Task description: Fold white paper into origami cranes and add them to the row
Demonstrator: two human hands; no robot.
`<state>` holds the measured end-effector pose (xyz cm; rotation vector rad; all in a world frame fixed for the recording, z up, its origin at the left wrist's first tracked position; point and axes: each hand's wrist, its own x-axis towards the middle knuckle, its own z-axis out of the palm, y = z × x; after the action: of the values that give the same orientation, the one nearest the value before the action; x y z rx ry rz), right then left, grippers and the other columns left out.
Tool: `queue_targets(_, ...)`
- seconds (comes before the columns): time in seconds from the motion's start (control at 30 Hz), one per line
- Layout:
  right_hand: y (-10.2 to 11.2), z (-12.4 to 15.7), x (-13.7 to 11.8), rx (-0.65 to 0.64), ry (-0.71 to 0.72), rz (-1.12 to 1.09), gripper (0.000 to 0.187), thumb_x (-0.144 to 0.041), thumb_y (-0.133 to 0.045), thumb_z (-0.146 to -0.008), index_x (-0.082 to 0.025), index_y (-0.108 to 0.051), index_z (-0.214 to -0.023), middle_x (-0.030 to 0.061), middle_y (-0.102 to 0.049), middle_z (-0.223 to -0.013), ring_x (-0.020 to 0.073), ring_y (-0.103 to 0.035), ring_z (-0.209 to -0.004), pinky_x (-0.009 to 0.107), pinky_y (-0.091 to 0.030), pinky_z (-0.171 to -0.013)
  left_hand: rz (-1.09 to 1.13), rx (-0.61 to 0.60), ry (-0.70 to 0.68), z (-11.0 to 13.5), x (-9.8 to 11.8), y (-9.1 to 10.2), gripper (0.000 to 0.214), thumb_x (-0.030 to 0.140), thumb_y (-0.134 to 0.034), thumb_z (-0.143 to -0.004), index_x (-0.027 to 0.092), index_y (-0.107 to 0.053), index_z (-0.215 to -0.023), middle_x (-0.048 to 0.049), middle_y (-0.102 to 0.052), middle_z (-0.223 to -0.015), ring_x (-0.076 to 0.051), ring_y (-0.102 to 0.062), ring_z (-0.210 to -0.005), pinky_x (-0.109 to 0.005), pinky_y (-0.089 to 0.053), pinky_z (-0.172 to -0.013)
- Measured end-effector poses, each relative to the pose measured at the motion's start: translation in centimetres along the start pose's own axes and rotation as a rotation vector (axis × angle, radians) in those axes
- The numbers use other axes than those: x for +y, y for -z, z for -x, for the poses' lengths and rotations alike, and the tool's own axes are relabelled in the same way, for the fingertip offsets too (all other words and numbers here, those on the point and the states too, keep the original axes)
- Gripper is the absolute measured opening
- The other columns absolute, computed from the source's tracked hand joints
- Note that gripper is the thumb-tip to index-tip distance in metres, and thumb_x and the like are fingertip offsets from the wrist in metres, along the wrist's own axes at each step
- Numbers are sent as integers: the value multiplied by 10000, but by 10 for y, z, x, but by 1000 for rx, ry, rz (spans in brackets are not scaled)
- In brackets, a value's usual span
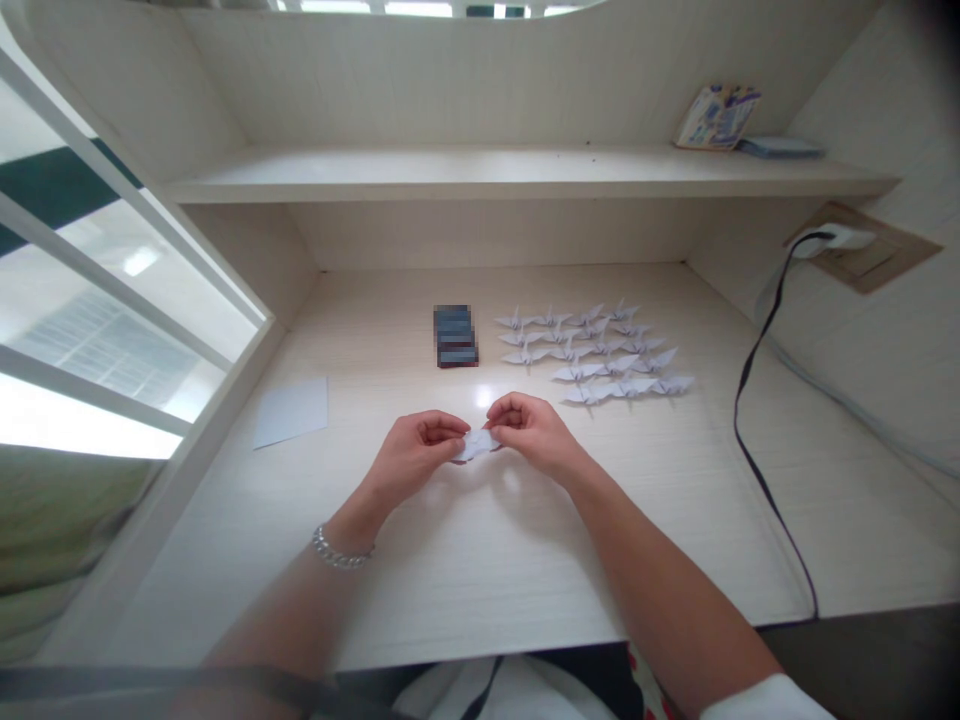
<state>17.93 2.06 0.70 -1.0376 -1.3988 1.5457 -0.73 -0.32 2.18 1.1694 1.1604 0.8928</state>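
Both hands meet over the middle of the pale wooden desk (525, 560). My left hand (416, 452) and my right hand (534, 428) each pinch one end of a small folded piece of white paper (477, 444) held just above the desk. The fingers of both hands are curled closed on it. A silver bracelet (339, 553) circles my left wrist. Behind my right hand lie several finished white paper cranes (592, 352) set out in rows.
A flat pale blue sheet of paper (292, 411) lies at the left. A small dark blurred object (454, 336) sits beside the cranes. A black cable (757, 400) runs from a wall plug (832, 240) across the right side. A shelf (510, 175) above holds a small booklet (716, 117).
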Motion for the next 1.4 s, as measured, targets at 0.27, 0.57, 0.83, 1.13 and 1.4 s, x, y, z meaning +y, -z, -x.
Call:
queue_targets(0.27, -9, -5, 4, 337, 50, -146, 370, -325, -677, -673, -187, -508, -973, 29, -633, -823, 156, -625, -735, 292, -503, -655, 191, 182, -51, -3, -3, 0, 286, 225, -732, -637, 101, -635, -876, -58, -702, -760, -171, -668, -710, -347, -553, -750)
queue_targets(0.57, -22, -3, 6, 130, -1, -285, 401, -271, -730, -615, -186, -517, -944, 7, -660, -768, 159, -634, -720, 328, -498, -727, 160, 89, -66, -1, -5, -4, 278, 231, -716, -681, 107, -622, -912, -65, -696, -768, -171, -663, -717, -327, -540, -725)
queue_targets(0.83, -10, 3, -7, -30, -165, -390, 483, -153, -727, -580, -180, -511, -1010, -47, -590, -631, 104, -557, -546, 252, -457, -571, -171, 100, -435, 3, -2, 1, 268, 198, -649, -749, 221, -661, -1016, -91, -539, -1270, -233, -548, -1106, -375, -471, -918)
queue_targets(1.13, -5, 9, -10, -300, -315, -459, 472, -194, -716, -655, -173, -555, -1099, 4, -630, -680, 120, -590, -593, 258, -458, -588, -152, -32, -402, 7, 0, 1, 83, 211, -636, -766, 163, -679, -820, -102, -667, -1036, -225, -597, -1014, -361, -466, -899)
queue_targets(1.4, 2, 3, -10, 28, -42, -84, 273, -384, -651, -731, -165, -657, -893, 42, -646, -816, 129, -593, -725, 256, -466, -657, -234, -10, -197, 4, -3, 5, 172, 284, -620, -767, 144, -676, -851, -62, -686, -804, -150, -608, -717, -259, -487, -661)
